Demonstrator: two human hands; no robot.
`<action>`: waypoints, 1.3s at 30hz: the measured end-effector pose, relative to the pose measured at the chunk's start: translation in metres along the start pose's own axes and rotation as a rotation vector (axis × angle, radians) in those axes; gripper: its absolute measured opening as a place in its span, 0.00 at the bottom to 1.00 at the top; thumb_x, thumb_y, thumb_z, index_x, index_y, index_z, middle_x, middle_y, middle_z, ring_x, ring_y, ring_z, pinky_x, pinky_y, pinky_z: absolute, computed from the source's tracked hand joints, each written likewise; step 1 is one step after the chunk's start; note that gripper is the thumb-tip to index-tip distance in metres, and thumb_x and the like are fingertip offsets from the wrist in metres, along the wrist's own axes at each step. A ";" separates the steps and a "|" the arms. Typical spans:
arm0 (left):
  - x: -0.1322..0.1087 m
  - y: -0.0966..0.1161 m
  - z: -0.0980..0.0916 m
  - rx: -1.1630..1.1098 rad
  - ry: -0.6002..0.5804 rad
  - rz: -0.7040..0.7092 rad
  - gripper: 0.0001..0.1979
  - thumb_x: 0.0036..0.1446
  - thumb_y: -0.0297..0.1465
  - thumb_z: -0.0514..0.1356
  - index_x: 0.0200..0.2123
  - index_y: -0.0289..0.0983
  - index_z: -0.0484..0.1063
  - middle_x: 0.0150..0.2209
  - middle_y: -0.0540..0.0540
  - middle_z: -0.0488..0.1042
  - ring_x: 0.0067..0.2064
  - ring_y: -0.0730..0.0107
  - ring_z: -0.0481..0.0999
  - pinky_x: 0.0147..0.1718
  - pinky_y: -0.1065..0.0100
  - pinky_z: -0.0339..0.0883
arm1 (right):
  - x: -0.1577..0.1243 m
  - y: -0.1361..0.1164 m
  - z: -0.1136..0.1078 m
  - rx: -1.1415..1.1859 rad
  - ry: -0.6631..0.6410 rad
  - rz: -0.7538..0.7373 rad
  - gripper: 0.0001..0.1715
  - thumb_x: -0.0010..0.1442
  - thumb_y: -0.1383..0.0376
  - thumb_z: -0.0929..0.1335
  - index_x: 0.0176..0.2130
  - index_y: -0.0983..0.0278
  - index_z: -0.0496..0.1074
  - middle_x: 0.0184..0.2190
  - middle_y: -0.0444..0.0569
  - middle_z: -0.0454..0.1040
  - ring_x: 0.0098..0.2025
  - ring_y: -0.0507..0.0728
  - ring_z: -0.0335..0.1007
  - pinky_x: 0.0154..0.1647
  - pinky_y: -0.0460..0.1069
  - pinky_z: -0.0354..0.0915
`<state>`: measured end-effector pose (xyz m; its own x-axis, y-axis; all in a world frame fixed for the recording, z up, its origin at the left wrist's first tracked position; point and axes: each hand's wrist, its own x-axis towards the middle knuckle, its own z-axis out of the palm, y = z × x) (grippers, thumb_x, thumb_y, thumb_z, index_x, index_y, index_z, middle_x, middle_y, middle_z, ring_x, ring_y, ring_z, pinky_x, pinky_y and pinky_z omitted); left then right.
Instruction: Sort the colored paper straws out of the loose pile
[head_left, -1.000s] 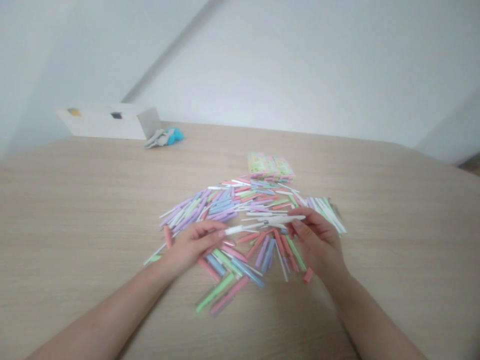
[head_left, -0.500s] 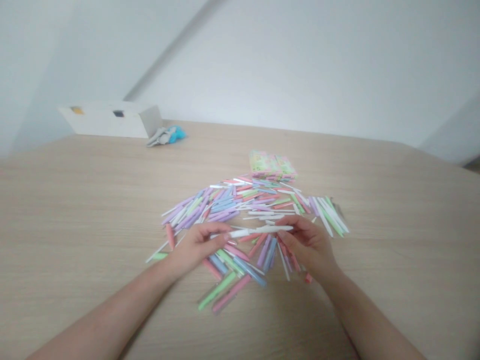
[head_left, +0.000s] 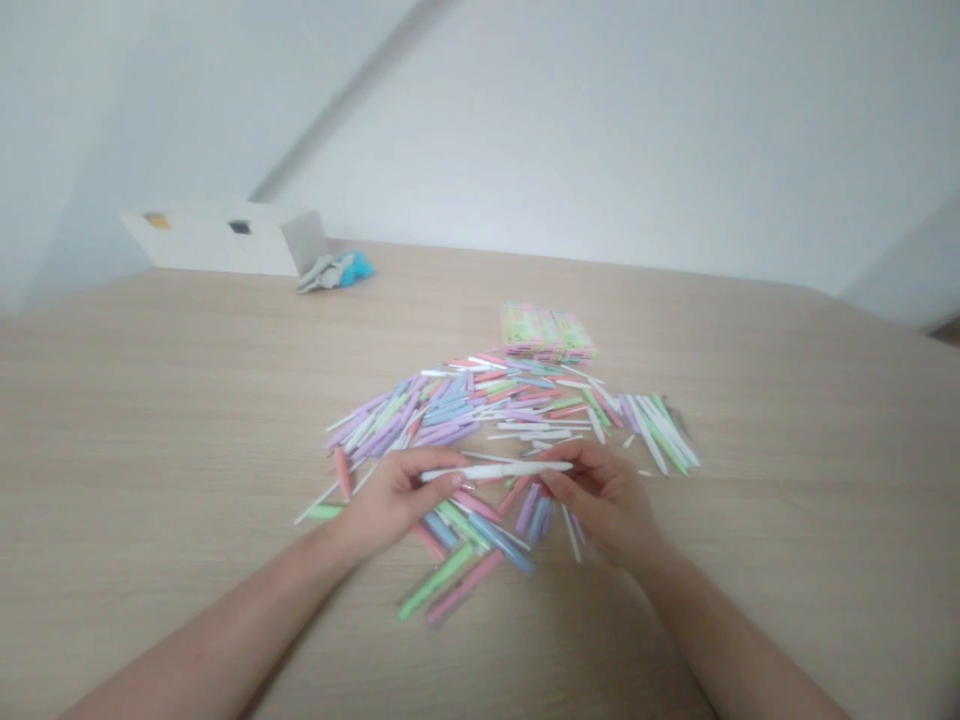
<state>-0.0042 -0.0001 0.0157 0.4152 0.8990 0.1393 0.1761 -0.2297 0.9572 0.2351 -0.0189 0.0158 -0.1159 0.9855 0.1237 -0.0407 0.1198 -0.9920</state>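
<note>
Hands are converging: left hand [head_left: 390, 497] and right hand [head_left: 604, 497] are each pinching one end of white pen [head_left: 499, 469], its halves now seating together over pastel pen pile [head_left: 457, 408].

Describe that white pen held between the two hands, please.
The white pen is a slim, straight stick, plain white all over and seemingly plastic; the picture is too blurred to show a tip, clip or seams. It is held level, over the pile of pastel pens on the table. The left hand pinches its left end and the right hand pinches its right end, leaving the middle bare. Whether it brushes the pens beneath cannot be told.
</note>
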 end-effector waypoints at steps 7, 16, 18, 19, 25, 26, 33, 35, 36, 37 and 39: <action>0.000 -0.005 -0.001 0.055 -0.029 0.091 0.11 0.58 0.32 0.58 0.41 0.35 0.77 0.37 0.44 0.79 0.39 0.65 0.76 0.39 0.69 0.69 | -0.001 0.000 0.001 0.032 0.006 0.005 0.08 0.50 0.64 0.73 0.33 0.62 0.74 0.26 0.44 0.76 0.29 0.50 0.73 0.31 0.44 0.68; 0.001 -0.004 -0.001 0.072 -0.026 0.144 0.09 0.58 0.29 0.58 0.39 0.34 0.76 0.35 0.45 0.78 0.37 0.68 0.76 0.37 0.72 0.67 | -0.003 -0.009 0.004 -0.082 -0.003 -0.015 0.06 0.51 0.64 0.72 0.32 0.63 0.74 0.24 0.44 0.75 0.26 0.49 0.70 0.27 0.42 0.66; 0.000 -0.002 -0.001 0.084 -0.033 0.158 0.09 0.58 0.29 0.58 0.40 0.34 0.76 0.35 0.44 0.77 0.37 0.67 0.76 0.38 0.71 0.67 | -0.003 -0.009 0.005 -0.086 -0.009 -0.010 0.06 0.51 0.64 0.72 0.32 0.64 0.73 0.24 0.44 0.76 0.26 0.49 0.70 0.27 0.43 0.66; 0.000 -0.001 -0.001 0.096 -0.038 0.169 0.10 0.59 0.29 0.57 0.41 0.34 0.76 0.35 0.44 0.77 0.37 0.67 0.75 0.38 0.70 0.67 | -0.003 -0.009 0.005 -0.082 -0.012 -0.009 0.06 0.52 0.64 0.72 0.32 0.64 0.73 0.24 0.44 0.76 0.26 0.50 0.71 0.27 0.43 0.66; -0.002 0.000 0.001 0.179 -0.008 0.244 0.10 0.60 0.28 0.56 0.40 0.33 0.76 0.34 0.43 0.76 0.36 0.67 0.74 0.36 0.70 0.65 | -0.001 -0.002 0.003 -0.079 -0.025 -0.003 0.06 0.53 0.63 0.71 0.32 0.64 0.73 0.22 0.43 0.74 0.24 0.49 0.68 0.25 0.43 0.64; -0.003 -0.001 0.001 0.195 -0.002 0.256 0.10 0.60 0.28 0.56 0.40 0.33 0.76 0.34 0.43 0.76 0.36 0.68 0.74 0.35 0.70 0.65 | -0.001 -0.002 0.003 -0.085 -0.028 0.001 0.07 0.54 0.63 0.71 0.32 0.64 0.73 0.21 0.43 0.74 0.23 0.48 0.67 0.25 0.43 0.63; -0.005 -0.002 0.002 0.289 0.005 0.305 0.11 0.61 0.27 0.54 0.42 0.36 0.75 0.31 0.46 0.73 0.32 0.71 0.72 0.31 0.72 0.63 | 0.000 -0.001 0.002 -0.171 -0.032 0.052 0.17 0.57 0.56 0.67 0.25 0.65 0.70 0.16 0.41 0.67 0.18 0.47 0.59 0.19 0.43 0.56; -0.005 -0.001 0.002 0.302 0.009 0.331 0.11 0.61 0.28 0.54 0.43 0.37 0.75 0.31 0.46 0.73 0.32 0.72 0.71 0.31 0.72 0.63 | 0.000 0.001 0.001 -0.178 -0.047 0.069 0.19 0.58 0.54 0.66 0.24 0.65 0.69 0.16 0.41 0.65 0.18 0.47 0.57 0.19 0.43 0.53; -0.005 0.000 0.002 0.310 0.014 0.346 0.12 0.61 0.28 0.54 0.44 0.37 0.74 0.32 0.45 0.74 0.32 0.71 0.72 0.31 0.72 0.63 | 0.000 0.003 0.001 -0.180 -0.055 0.078 0.20 0.58 0.53 0.66 0.24 0.65 0.69 0.15 0.41 0.64 0.18 0.47 0.56 0.18 0.43 0.52; -0.006 0.000 0.002 0.317 0.005 0.346 0.12 0.61 0.28 0.54 0.44 0.37 0.74 0.33 0.45 0.74 0.33 0.71 0.72 0.32 0.72 0.63 | 0.000 0.004 0.000 -0.185 -0.064 0.088 0.21 0.58 0.53 0.65 0.23 0.65 0.69 0.15 0.41 0.63 0.18 0.47 0.55 0.18 0.44 0.52; -0.006 0.002 0.001 0.325 -0.008 0.335 0.13 0.61 0.29 0.53 0.45 0.37 0.74 0.34 0.44 0.75 0.35 0.69 0.72 0.34 0.71 0.64 | 0.000 0.005 -0.001 -0.204 -0.079 0.097 0.23 0.59 0.52 0.65 0.23 0.65 0.69 0.15 0.40 0.61 0.18 0.48 0.54 0.18 0.44 0.50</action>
<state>-0.0052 -0.0061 0.0165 0.5034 0.7526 0.4245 0.3009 -0.6132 0.7304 0.2360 -0.0184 0.0110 -0.1869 0.9821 0.0217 0.1747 0.0550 -0.9831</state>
